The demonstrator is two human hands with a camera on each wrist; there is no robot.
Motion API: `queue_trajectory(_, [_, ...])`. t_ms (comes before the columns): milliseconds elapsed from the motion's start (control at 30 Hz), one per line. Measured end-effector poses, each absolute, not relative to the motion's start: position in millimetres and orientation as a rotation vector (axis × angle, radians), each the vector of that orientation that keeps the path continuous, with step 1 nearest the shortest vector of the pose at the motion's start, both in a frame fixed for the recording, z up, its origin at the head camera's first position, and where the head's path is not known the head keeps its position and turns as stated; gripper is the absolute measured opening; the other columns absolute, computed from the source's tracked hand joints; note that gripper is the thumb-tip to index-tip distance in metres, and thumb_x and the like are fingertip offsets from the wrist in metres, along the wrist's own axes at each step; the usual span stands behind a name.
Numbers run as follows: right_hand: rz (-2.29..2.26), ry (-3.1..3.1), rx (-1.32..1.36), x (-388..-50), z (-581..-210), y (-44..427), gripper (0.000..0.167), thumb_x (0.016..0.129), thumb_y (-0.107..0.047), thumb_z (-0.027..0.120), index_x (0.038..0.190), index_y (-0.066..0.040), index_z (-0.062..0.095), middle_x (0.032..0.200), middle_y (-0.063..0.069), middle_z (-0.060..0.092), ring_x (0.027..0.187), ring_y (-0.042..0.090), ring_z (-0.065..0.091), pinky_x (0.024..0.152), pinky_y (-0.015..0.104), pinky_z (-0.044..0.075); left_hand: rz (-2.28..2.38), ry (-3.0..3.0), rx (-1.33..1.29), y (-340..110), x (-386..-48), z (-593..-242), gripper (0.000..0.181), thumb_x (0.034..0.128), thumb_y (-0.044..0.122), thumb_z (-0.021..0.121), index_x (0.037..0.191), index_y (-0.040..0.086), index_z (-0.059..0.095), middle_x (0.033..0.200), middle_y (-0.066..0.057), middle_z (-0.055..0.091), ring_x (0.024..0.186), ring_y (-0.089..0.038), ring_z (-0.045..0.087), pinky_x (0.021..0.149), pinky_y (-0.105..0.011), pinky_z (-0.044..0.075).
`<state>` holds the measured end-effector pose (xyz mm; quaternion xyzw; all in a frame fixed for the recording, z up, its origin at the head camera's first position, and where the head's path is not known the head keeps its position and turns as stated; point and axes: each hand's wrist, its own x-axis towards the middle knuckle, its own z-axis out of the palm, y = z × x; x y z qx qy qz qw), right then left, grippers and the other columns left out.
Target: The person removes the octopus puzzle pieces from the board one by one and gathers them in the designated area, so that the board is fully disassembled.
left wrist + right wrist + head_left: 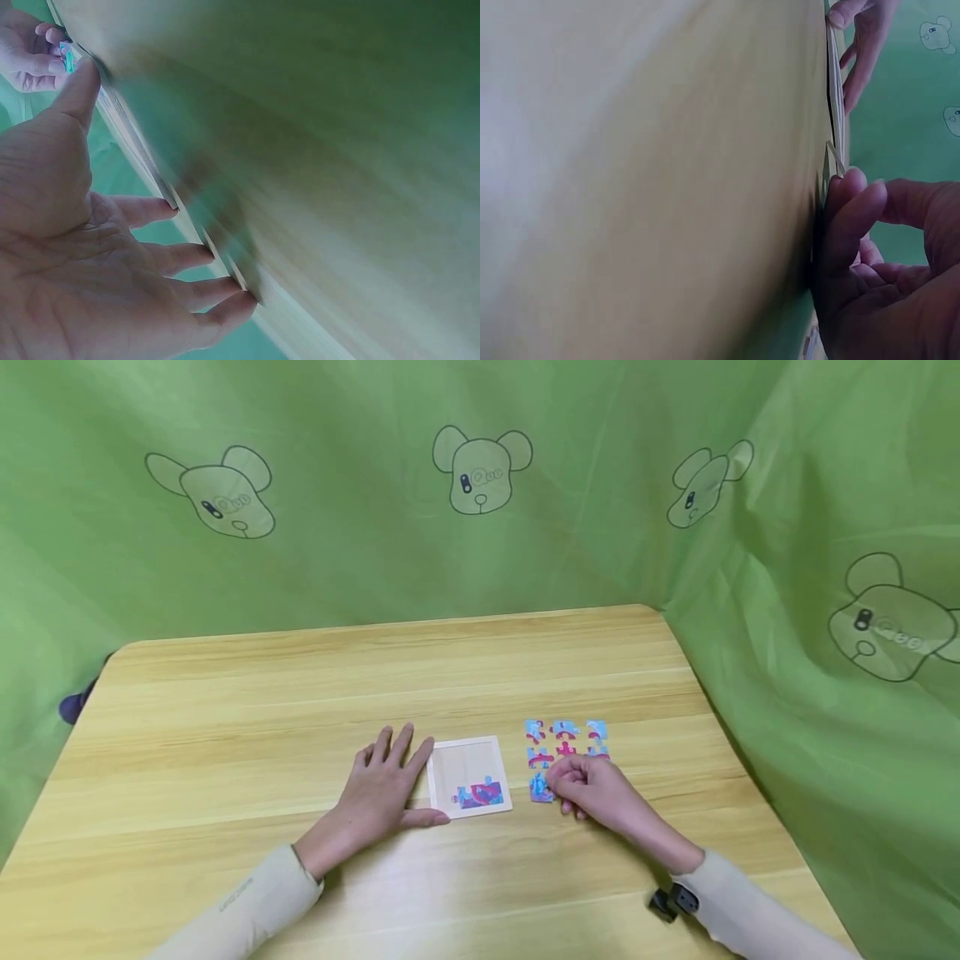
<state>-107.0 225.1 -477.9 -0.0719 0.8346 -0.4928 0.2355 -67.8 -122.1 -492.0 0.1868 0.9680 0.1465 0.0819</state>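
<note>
A square wooden puzzle tray (pixel 456 767) with a pale rim lies mid-table, joined jigsaw pieces (pixel 482 794) in its lower right part. My left hand (pixel 378 792) lies spread at the tray's left side, thumb at the lower corner and forefinger at the upper one. To the right of the tray, my right hand (pixel 600 789) pinches a blue and purple puzzle piece (pixel 538 787) between thumb and forefinger. One edge of that piece (pixel 835 157) is tilted up from the table in the right wrist view. Part of it is hidden by the fingertips.
Several loose puzzle pieces (pixel 564 729) in blue, red and pink sit in rows just beyond my right hand, which partly covers some. The wooden table (pixel 300 693) has its far edge against a green curtain (pixel 360 560) printed with bear heads, which also hangs along the right side.
</note>
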Motion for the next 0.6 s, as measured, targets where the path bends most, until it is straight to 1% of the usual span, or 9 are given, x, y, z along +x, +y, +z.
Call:
queue_trajectory(233, [-1.253,2.343,-0.238,-109.8,-477.4,227.6,0.01,0.107,-0.009,0.068,0.105,0.001,0.072,0.075,0.009,0.068,0.064,0.02,0.064,0.053,0.025,0.053,0.456,2.884,0.569,-122.0,-67.8,-490.6,0.109,0.0902,0.07,0.078,0.169,0.006,0.038,0.171,-0.033,0.029,0.154,-0.061,0.027,0.115,-0.073,0.035])
queue_trajectory(367, [-1.227,2.35,-0.272,-109.6,-476.9,226.7,0.011,0.108,-0.011,0.067,0.104,0.0,0.071,0.074,0.009,0.068,0.063,0.02,0.063,0.053,0.026,0.053,0.457,2.879,0.565,-122.1,-67.4,-491.1,0.109,0.0903,0.07,0.078,0.169,0.006,0.038,0.171,-0.033,0.029,0.154,-0.061,0.026,0.115,-0.073,0.034])
queue_trajectory(600, [-1.233,2.348,-0.269,-108.5,-475.3,225.6,0.012,0.108,-0.013,0.069,0.109,-0.001,0.068,0.076,0.009,0.067,0.064,0.021,0.063,0.053,0.027,0.052,0.482,2.897,0.574,-123.6,-66.9,-494.0,0.11,0.0889,0.071,0.078,0.168,0.006,0.039,0.17,-0.034,0.03,0.153,-0.062,0.026,0.115,-0.074,0.035])
